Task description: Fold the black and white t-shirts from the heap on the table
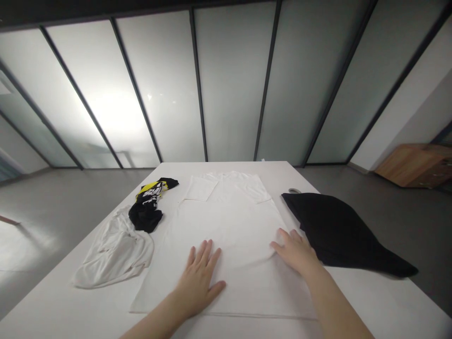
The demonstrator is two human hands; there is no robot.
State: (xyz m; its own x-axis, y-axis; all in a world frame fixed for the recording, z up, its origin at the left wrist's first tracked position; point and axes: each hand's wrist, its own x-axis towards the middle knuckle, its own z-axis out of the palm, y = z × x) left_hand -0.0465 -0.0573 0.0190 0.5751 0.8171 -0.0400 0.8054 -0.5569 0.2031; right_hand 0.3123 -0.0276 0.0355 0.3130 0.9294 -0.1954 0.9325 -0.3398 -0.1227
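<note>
Left hand [197, 280] and right hand [295, 252] open, palms flat on white T-shirt [226, 240], laid out mid-tabletop [370, 301]. Black cloth [335, 230] just beside right hand; crumpled white shirt [113, 249], black-yellow garment [148, 205] off left; frosted glass wall [233, 84] beyond.

T-shirt [229, 221] between shirt [115, 249] and cloth [335, 230]

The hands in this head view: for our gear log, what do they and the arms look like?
The left hand and right hand are bare, with no gloves, rings or watch showing. The left forearm and right forearm are bare too: no sleeves, cables or markings in view.
</note>
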